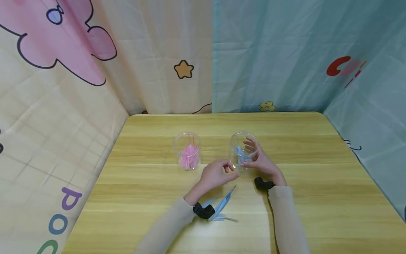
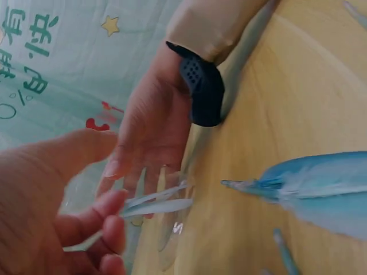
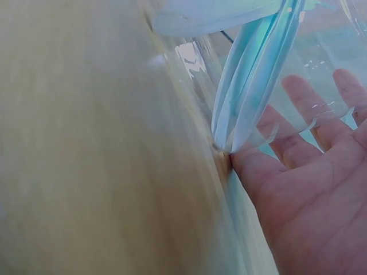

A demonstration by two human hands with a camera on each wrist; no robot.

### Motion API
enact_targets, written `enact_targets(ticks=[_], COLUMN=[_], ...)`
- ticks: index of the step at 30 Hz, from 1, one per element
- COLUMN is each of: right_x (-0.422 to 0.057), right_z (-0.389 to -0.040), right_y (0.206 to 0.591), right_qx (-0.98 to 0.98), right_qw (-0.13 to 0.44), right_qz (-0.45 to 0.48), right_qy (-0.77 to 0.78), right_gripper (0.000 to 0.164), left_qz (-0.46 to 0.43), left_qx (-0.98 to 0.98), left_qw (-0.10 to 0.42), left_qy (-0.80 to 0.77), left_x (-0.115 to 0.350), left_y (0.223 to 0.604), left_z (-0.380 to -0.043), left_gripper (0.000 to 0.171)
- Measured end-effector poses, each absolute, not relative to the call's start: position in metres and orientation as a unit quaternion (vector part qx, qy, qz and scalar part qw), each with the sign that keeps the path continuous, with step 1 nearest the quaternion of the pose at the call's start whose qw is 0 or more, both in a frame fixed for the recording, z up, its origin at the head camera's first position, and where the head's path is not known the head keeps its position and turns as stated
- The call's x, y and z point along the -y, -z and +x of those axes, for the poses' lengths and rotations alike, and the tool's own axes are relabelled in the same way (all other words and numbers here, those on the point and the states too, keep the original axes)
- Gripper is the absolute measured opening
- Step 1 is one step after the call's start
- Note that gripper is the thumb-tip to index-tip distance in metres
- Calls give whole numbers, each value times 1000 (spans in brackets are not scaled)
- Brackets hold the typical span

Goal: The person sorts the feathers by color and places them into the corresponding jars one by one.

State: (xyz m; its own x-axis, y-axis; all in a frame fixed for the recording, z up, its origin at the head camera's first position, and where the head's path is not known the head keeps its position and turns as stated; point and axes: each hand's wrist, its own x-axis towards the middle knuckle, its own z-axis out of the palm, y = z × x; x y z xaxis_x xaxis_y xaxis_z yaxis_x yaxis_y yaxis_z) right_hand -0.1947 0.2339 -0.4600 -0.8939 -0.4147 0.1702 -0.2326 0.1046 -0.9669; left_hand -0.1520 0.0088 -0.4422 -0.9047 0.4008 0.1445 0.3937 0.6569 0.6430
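Note:
My right hand [image 1: 262,161] holds the side of a clear plastic cup [image 1: 233,150], its thumb at the front and its fingers around the far side. Light blue feathers [image 3: 252,80] stand inside that cup, leaning against its wall. Just left of the cup is my left hand [image 1: 217,174], with nothing between its thumb and loosely bent fingers [image 2: 94,217]. Several loose blue feathers [image 1: 223,204] lie on the table below my left hand, partly hidden by the wrist; one feather [image 2: 327,192] shows large in the left wrist view.
A second clear cup [image 1: 176,144] stands to the left, with pink feathers [image 1: 189,157] in it. Both cups rest on a wooden table [image 1: 317,197]. Printed curtains [image 1: 269,53] hang behind the table and at its sides.

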Motion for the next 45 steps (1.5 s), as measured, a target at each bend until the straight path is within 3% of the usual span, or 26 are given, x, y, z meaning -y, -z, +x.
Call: enact_targets(ticks=[6,11,25,32,45], right_x=[-234,-235,-242,-241,-240], right_z=[-194,-196,-209,-208,-205], right_y=[458,463,483,484,476], right_qx=[-746,-744,-739,-738,-732], right_qw=[74,76,65,64,71], right_qz=[-211,-215,-227,-221,-226], right_qy=[628,628,631,634,639], right_gripper=[98,99,101,101,101], left_qz=[240,244,235,221,204], left_qx=[-960,-965,-953,-931,-815], left_qw=[23,12,31,69,91], left_qy=[-142,-99,-190,-282,-535], left_x=[-16,-22,-22,-19,-14], left_y=[455,462,465,463,424], left_z=[-129,-119,-117,-124,-147], left_gripper=[43,40,22,13,10])
